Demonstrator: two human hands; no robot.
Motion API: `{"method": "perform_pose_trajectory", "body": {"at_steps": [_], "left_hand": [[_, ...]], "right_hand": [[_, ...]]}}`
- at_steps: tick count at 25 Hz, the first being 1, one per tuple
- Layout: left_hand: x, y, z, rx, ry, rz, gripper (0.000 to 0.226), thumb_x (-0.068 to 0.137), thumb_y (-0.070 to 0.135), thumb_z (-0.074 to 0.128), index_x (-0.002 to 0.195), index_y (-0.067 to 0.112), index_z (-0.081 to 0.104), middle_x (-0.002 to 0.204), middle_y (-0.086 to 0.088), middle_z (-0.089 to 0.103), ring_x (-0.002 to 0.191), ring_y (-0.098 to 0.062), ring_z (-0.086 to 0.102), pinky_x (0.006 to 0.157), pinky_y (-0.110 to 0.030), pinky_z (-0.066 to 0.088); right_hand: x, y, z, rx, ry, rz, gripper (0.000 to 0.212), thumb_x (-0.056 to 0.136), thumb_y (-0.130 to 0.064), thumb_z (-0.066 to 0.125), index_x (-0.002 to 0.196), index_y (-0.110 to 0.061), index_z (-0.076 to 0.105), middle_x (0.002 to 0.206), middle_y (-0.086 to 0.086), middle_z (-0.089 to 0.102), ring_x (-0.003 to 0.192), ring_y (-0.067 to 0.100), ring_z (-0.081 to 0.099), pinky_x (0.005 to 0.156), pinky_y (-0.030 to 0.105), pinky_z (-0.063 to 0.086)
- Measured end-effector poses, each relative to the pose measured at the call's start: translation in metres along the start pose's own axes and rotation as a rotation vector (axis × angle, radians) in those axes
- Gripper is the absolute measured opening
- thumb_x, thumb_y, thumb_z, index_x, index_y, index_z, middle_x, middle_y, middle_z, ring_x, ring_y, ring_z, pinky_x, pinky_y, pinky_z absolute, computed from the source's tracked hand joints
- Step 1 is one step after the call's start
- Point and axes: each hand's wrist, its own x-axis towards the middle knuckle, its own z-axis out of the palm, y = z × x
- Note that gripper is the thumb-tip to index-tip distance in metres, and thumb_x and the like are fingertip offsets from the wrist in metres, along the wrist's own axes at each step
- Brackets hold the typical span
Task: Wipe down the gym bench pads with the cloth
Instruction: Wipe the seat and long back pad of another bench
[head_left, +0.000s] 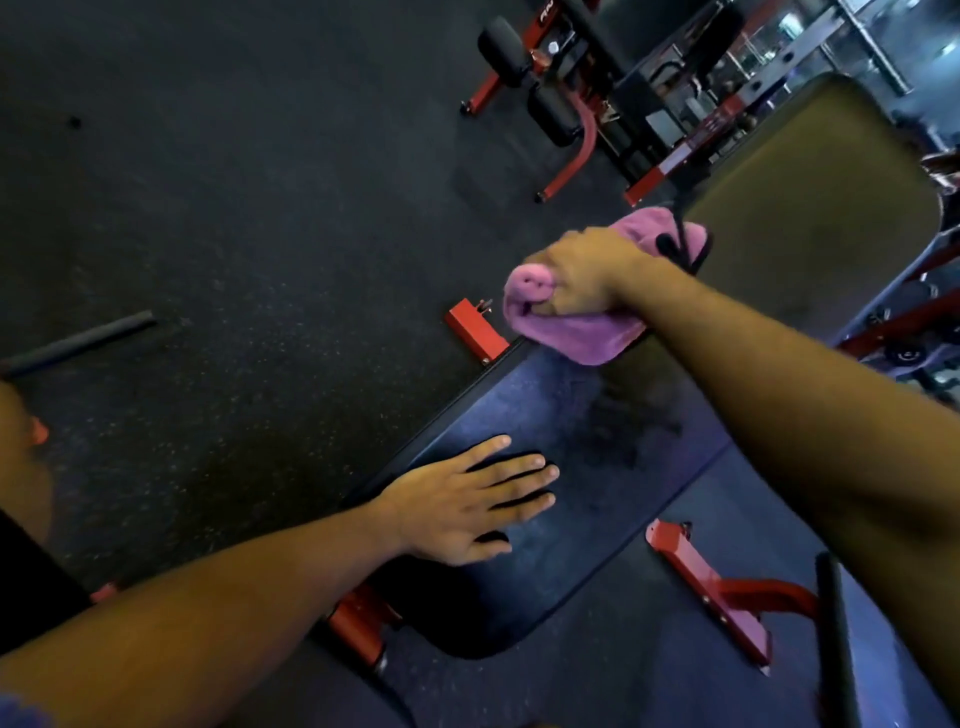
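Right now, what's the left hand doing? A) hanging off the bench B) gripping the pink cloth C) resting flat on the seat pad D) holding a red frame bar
C: the left hand lies flat, fingers straight, on the seat pad, while the right hand grips the pink cloth.

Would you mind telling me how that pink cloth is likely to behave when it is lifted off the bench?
The pink cloth is probably floppy: it bunches into folds where the right hand grips it, and its free edge drapes onto the seat pad. It likely weighs little, since one hand's grip carries it. Its fuzzy surface suggests it will not slip easily.
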Motion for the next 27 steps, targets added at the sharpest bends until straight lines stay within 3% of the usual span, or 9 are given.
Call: {"method": "perform_pose_trajectory", "body": {"at_steps": [2, 5, 9, 13, 14, 19, 22, 24, 27], "left_hand": [[0.0, -0.001, 0.0, 0.005, 0.018, 0.0, 0.069, 0.108, 0.052, 0.04, 0.165, 0.017, 0.026, 0.175, -0.008, 0.013, 0.162, -0.025, 0.006, 0.129, -0.056, 0.014], [-0.002, -0.001, 0.002, 0.014, 0.021, 0.01, 0.068, 0.107, 0.052, 0.041, 0.165, 0.017, 0.029, 0.174, -0.008, 0.016, 0.162, -0.024, 0.008, 0.129, -0.055, 0.015], [-0.008, 0.002, -0.006, -0.005, -0.017, 0.014, 0.063, 0.11, 0.048, 0.039, 0.164, 0.018, 0.031, 0.174, -0.008, 0.018, 0.162, -0.025, 0.008, 0.129, -0.054, 0.013], [-0.076, 0.024, 0.004, 0.037, -0.077, -0.017, 0.071, 0.107, 0.047, 0.047, 0.167, 0.02, 0.021, 0.175, -0.006, 0.008, 0.162, -0.025, 0.002, 0.131, -0.051, 0.005], [-0.092, 0.027, 0.005, 0.035, -0.087, -0.032, 0.073, 0.107, 0.047, 0.047, 0.167, 0.021, 0.018, 0.176, -0.005, 0.006, 0.162, -0.024, 0.001, 0.131, -0.05, 0.004], [-0.116, 0.025, 0.013, 0.039, -0.093, -0.04, 0.065, 0.112, 0.043, 0.04, 0.168, 0.022, 0.016, 0.176, -0.001, 0.007, 0.162, -0.021, 0.002, 0.131, -0.047, 0.01], [-0.118, 0.04, 0.017, 0.003, -0.043, -0.122, 0.068, 0.109, 0.04, 0.047, 0.167, 0.019, 0.018, 0.176, -0.002, 0.01, 0.162, -0.021, 0.001, 0.131, -0.043, 0.005], [-0.12, 0.048, 0.02, -0.001, -0.099, -0.078, 0.085, 0.1, 0.043, 0.059, 0.167, 0.015, 0.015, 0.175, -0.003, 0.006, 0.162, -0.02, -0.006, 0.131, -0.04, 0.003], [-0.118, 0.045, 0.021, 0.038, -0.172, -0.004, 0.087, 0.096, 0.048, 0.05, 0.167, 0.014, 0.015, 0.176, -0.001, 0.007, 0.162, -0.016, 0.0, 0.131, -0.038, -0.002]], "right_hand": [[0.003, -0.002, -0.001, 0.006, 0.006, 0.045, 0.033, 0.081, -0.057, 0.056, 0.097, -0.029, 0.06, 0.103, 0.005, 0.073, 0.09, 0.034, 0.064, 0.078, 0.04, 0.05], [0.016, -0.072, 0.028, 0.071, -0.036, -0.099, 0.03, 0.081, -0.056, 0.058, 0.085, -0.028, 0.052, 0.096, 0.005, 0.07, 0.087, 0.034, 0.065, 0.072, 0.036, 0.047], [0.009, -0.083, 0.03, 0.133, -0.014, -0.175, 0.028, 0.086, -0.056, 0.06, 0.094, -0.03, 0.052, 0.096, 0.002, 0.064, 0.094, 0.035, 0.064, 0.076, 0.038, 0.044], [0.012, -0.085, 0.032, 0.124, -0.055, -0.268, 0.059, 0.069, -0.086, 0.053, 0.101, -0.036, 0.054, 0.1, -0.008, 0.066, 0.094, 0.026, 0.063, 0.084, 0.042, 0.052], [0.016, -0.092, 0.033, 0.105, -0.088, -0.29, 0.058, 0.07, -0.085, 0.055, 0.102, -0.036, 0.056, 0.098, -0.009, 0.065, 0.091, 0.026, 0.062, 0.083, 0.041, 0.052], [0.024, -0.145, 0.046, 0.09, -0.121, -0.318, 0.023, 0.09, -0.046, 0.05, 0.099, -0.028, 0.061, 0.097, -0.001, 0.069, 0.093, 0.033, 0.066, 0.073, 0.036, 0.043], [0.039, -0.224, 0.063, 0.165, -0.225, -0.447, 0.023, 0.091, -0.048, 0.056, 0.099, -0.028, 0.064, 0.104, 0.004, 0.07, 0.098, 0.033, 0.067, 0.076, 0.036, 0.046], [0.045, -0.269, 0.069, 0.194, -0.364, -0.578, 0.023, 0.092, -0.047, 0.061, 0.082, -0.027, 0.055, 0.089, -0.001, 0.065, 0.085, 0.029, 0.062, 0.074, 0.034, 0.043], [0.057, -0.254, 0.063, 0.232, -0.477, -0.654, 0.019, 0.092, -0.04, 0.069, 0.082, -0.028, 0.058, 0.082, -0.006, 0.06, 0.079, 0.023, 0.055, 0.073, 0.031, 0.039]]}}
